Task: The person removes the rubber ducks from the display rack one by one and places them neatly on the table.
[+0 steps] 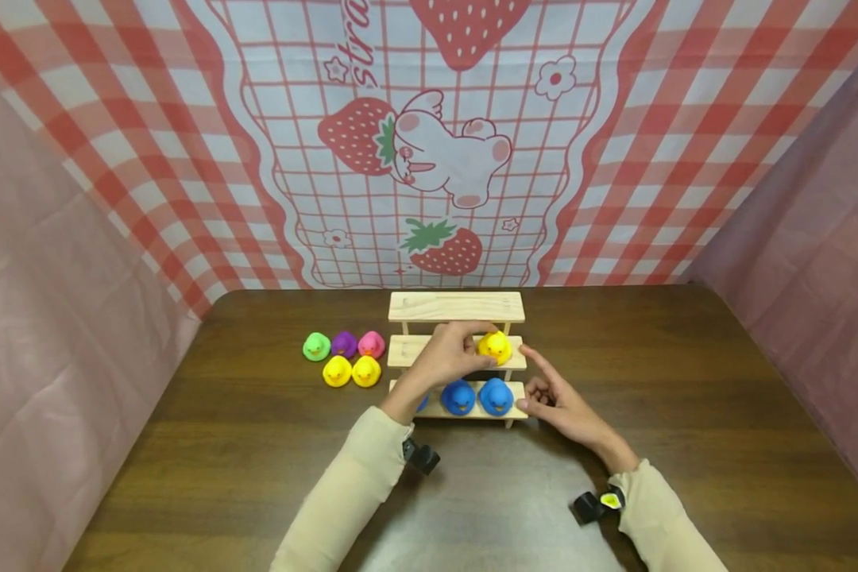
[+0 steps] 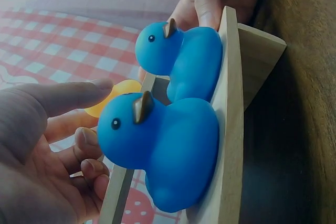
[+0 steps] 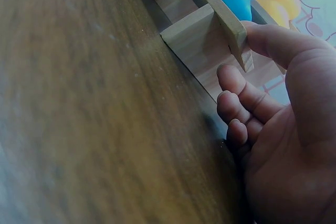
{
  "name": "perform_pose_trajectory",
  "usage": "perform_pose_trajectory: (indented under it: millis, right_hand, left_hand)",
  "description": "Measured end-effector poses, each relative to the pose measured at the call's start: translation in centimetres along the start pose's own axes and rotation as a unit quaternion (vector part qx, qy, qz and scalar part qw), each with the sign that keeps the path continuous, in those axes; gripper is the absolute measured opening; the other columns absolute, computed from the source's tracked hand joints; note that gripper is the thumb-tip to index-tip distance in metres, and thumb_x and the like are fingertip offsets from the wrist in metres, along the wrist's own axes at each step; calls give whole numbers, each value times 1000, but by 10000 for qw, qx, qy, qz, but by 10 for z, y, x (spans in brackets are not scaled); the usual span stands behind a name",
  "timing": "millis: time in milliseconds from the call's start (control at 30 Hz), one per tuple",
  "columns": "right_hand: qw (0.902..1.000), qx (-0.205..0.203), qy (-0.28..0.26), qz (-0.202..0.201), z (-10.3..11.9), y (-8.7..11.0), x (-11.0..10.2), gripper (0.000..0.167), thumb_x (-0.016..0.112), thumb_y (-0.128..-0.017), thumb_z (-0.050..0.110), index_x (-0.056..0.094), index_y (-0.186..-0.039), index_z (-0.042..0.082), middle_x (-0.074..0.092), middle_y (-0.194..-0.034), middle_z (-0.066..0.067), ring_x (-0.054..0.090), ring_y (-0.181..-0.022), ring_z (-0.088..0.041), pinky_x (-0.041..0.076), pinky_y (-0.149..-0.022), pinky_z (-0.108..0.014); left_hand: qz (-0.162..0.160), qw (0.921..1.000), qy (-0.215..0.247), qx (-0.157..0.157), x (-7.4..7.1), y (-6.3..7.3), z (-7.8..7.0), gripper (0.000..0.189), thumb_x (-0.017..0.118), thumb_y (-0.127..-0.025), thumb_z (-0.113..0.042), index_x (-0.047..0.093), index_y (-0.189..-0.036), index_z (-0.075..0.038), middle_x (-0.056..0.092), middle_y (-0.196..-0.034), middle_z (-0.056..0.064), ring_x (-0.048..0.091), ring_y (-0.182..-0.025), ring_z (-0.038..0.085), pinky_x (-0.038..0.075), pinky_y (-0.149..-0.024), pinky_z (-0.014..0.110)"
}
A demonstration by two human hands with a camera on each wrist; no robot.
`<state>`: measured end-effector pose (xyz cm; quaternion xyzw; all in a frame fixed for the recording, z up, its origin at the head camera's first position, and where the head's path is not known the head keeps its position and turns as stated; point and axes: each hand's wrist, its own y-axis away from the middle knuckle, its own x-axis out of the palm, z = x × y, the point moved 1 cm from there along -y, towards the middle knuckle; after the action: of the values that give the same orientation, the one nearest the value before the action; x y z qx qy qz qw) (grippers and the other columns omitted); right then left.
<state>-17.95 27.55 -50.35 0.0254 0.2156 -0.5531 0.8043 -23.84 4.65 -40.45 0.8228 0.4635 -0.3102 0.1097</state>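
Note:
A three-step wooden stand (image 1: 456, 307) sits on the table. My left hand (image 1: 449, 352) pinches a yellow rubber duck (image 1: 496, 347) at the right end of the middle step, thumb and forefinger around it. On the bottom step stand blue rubber ducks (image 1: 458, 396); the leftmost is mostly hidden by my left wrist. In the left wrist view two blue ducks (image 2: 181, 150) partly cover the yellow one. Beside the stand's right end is my right hand (image 1: 561, 401). Its thumb touches the bottom step's end, the forefinger reaches toward the middle step, and the other fingers bend loosely.
Left of the stand, a green duck (image 1: 317, 347), a purple duck (image 1: 344, 344) and a pink duck (image 1: 372, 345) form a row, with two yellow ducks (image 1: 338, 371) in front. A strawberry-patterned cloth (image 1: 443, 183) hangs behind the brown table (image 1: 651, 357).

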Motion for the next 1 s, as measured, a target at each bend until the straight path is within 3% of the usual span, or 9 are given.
perform_pose_trajectory:
  millis: [1000]
  right_hand:
    - [9998, 209, 43, -66, 3, 0, 1, 79, 64, -94, 3, 20, -159, 13, 56, -82, -1, 49, -69, -1, 42, -60, -24]
  left_hand:
    - [-197, 9997, -123, 47, -1, 3, 0, 41, 79, -85, -13, 70, -125, -9, 49, -61, -4, 43, -53, 6, 33, -53, 16]
